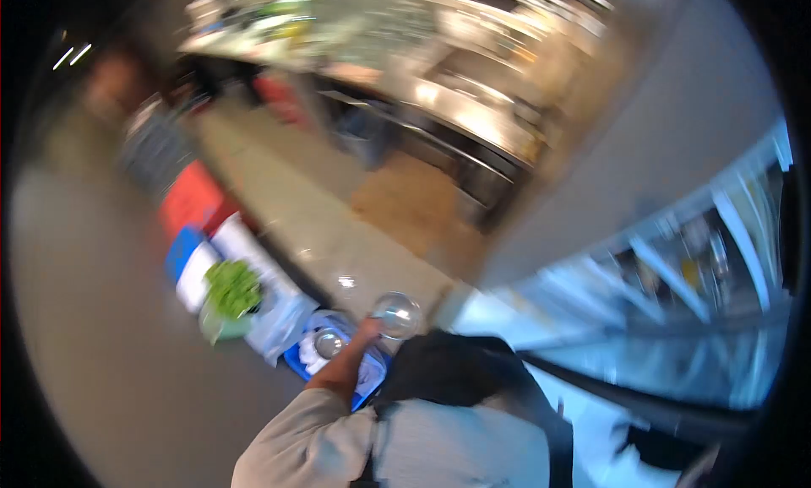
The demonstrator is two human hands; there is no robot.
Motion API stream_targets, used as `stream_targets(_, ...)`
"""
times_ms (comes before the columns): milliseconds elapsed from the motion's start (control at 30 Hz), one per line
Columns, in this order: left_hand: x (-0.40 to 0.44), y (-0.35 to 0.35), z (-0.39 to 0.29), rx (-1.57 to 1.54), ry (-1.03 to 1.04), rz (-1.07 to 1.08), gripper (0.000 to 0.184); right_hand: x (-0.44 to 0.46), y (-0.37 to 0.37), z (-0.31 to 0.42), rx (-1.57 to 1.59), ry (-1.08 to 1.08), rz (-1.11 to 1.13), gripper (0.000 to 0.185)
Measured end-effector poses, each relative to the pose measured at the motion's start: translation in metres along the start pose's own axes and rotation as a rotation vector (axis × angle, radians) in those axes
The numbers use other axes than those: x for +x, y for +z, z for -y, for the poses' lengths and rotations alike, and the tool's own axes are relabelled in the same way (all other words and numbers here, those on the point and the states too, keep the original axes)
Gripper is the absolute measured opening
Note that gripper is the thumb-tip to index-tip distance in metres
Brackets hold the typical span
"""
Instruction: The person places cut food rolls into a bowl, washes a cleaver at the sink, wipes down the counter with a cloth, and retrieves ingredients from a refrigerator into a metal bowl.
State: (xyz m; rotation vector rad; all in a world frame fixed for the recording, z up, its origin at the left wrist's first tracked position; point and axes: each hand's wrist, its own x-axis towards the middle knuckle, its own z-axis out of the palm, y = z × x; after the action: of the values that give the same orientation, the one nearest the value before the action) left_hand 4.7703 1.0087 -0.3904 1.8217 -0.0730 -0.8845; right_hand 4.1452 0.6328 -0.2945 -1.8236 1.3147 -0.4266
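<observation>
My left hand (367, 329) reaches forward from a light sleeve and is closed on the edge of a clear round bowl (396, 316). Just behind that arm is a blue basket (296, 361) with a white lining, and another round, clear or metallic container (329, 344) sits in it. Blur hides the finger details. I do not see my right hand; the black apron (452, 366) and white shirt fill the bottom middle.
Leafy green lettuce (233, 289) tops a pale green container left of the basket, beside a whitish plastic bag (279, 319). A red crate (198, 199) stands farther back. A steel counter (456, 112) runs across the far side. Glass-fronted, lit shelving (676, 277) is at right.
</observation>
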Motion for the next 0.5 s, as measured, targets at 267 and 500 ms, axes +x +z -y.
stream_targets(267,0.0,-0.009,-0.035,0.068,-0.487,0.138,0.034,-0.027,-0.022,0.143,-0.135,0.665,0.11,0.094)
stream_targets(500,0.017,-0.016,-0.054,0.251,-0.447,0.112,0.033,-0.026,-0.03,0.103,-0.358,0.278,0.293,0.074)
